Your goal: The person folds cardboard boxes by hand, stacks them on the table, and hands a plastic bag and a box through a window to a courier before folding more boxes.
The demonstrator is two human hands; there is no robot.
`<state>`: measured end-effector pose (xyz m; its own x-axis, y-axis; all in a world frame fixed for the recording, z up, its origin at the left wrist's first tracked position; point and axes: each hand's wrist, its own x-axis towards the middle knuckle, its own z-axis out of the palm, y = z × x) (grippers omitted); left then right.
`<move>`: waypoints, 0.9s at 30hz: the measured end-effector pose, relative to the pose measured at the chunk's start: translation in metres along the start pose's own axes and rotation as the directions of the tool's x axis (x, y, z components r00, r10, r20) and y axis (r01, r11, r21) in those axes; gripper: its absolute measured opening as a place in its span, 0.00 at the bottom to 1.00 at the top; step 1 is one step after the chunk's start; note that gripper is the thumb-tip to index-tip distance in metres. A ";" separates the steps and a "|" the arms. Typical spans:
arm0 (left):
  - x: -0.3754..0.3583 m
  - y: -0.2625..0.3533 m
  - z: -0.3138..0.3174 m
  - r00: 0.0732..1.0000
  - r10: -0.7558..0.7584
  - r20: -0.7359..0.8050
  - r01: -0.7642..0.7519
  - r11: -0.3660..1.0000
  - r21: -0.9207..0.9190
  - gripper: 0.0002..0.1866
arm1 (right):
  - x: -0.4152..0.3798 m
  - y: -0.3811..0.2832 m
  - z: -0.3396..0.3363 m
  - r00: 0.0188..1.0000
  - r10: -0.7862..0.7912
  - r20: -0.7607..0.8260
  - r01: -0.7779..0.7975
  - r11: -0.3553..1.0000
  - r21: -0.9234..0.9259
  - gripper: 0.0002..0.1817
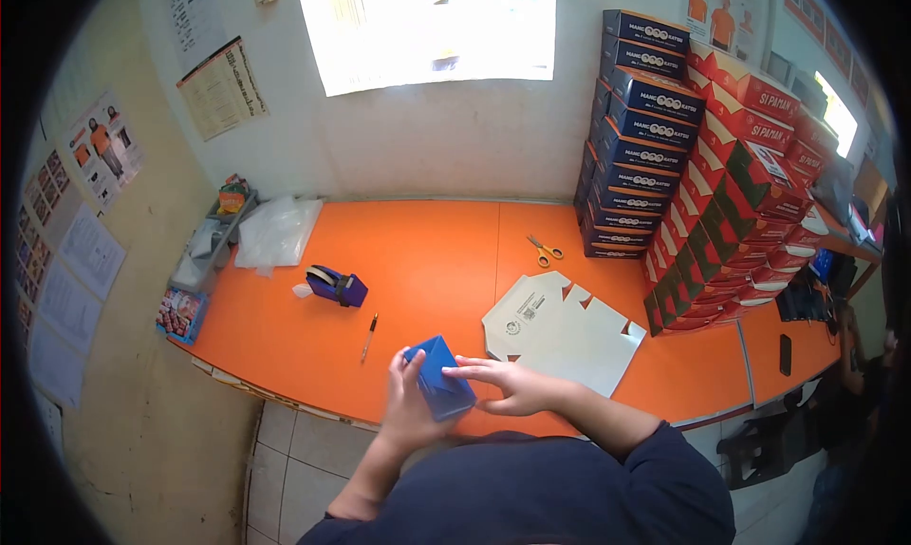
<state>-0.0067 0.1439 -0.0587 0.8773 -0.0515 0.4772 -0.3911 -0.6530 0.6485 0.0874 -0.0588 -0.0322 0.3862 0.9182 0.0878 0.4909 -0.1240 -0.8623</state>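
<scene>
A small blue box (441, 382) is held up at the front edge of the orange table. My left hand (410, 407) is wrapped round its left side, with the thumb near its top. My right hand (508, 385) lies against the box's right side, its fingers stretched out and the fingertips touching the upper face. Just beyond my left hand a pen (369, 338) lies on the table. Flat cut card sheets (565, 331), pale with a printed mark, rest to the right of my right hand.
Farther back are a purple tape dispenser (337, 287), scissors (545, 251) and plastic bags (277, 232). Tall stacks of dark blue boxes (647, 127) and red boxes (731, 184) stand at the right, near a phone (785, 354). Grey trays (216, 251) line the left edge.
</scene>
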 end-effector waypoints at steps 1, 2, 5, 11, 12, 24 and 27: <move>0.006 0.009 -0.012 0.999 -0.003 0.039 0.003 1.000 -0.007 0.62 | -0.002 -0.004 -0.008 0.998 -0.045 0.051 0.047 0.999 -0.029 0.35; 0.010 0.016 -0.023 0.997 -0.005 0.081 0.006 1.000 -0.012 0.63 | -0.004 -0.015 -0.015 1.000 -0.031 -0.004 0.030 0.996 -0.080 0.35; 0.018 0.038 -0.035 0.991 0.068 0.117 -0.070 0.998 0.010 0.63 | -0.011 -0.039 -0.025 0.964 -0.196 -0.181 0.150 0.959 -0.240 0.35; 0.026 0.036 -0.037 0.982 0.186 -0.023 -0.185 0.982 0.045 0.63 | -0.015 -0.055 -0.026 0.950 -0.174 -0.261 0.090 0.948 -0.305 0.31; 0.027 0.038 -0.045 0.982 0.183 0.039 -0.184 0.983 0.017 0.61 | -0.017 -0.052 -0.033 0.943 -0.203 -0.262 0.112 0.940 -0.323 0.30; 0.034 0.056 -0.042 0.998 0.068 0.012 -0.067 0.996 -0.060 0.52 | -0.010 -0.085 -0.029 0.874 -0.473 -0.115 0.386 0.817 -0.428 0.30; 0.035 0.047 -0.055 0.983 0.075 0.168 -0.027 0.962 -0.272 0.53 | -0.006 -0.066 -0.022 0.818 -0.555 -0.151 0.427 0.762 -0.487 0.29</move>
<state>-0.0093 0.1530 0.0210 0.8796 -0.2264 0.4183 -0.4756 -0.4217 0.7720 0.0700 -0.0643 0.0354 0.1612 0.7628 0.6262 0.9195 0.1144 -0.3761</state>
